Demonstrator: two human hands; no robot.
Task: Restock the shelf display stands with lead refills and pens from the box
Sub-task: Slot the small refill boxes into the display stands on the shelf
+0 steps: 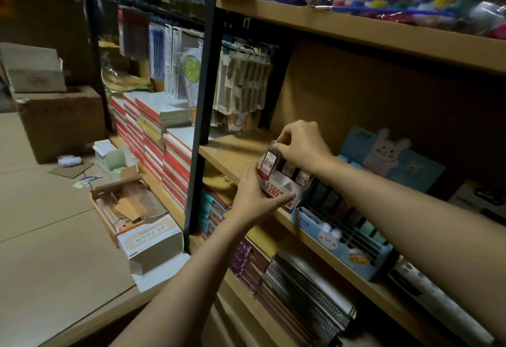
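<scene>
A white and red lead refill display stand (284,186) sits at the front of the wooden shelf (232,152). My left hand (253,194) grips its front left corner. My right hand (299,145) pinches the top of a dark lead refill case (271,161) at the stand's left end, partly seated in the row. Two more refill cases (297,174) stand to its right in the stand. A blue bunny pen display stand (342,239) with dark pens is beside it on the right.
An open cardboard box (128,207) and a white carton (149,239) lie on the floor at the left. Stacked red notebooks (153,138) fill the neighbouring shelf. A black upright post (204,100) divides the shelves. Spiral notebooks (306,292) lie on the shelf below.
</scene>
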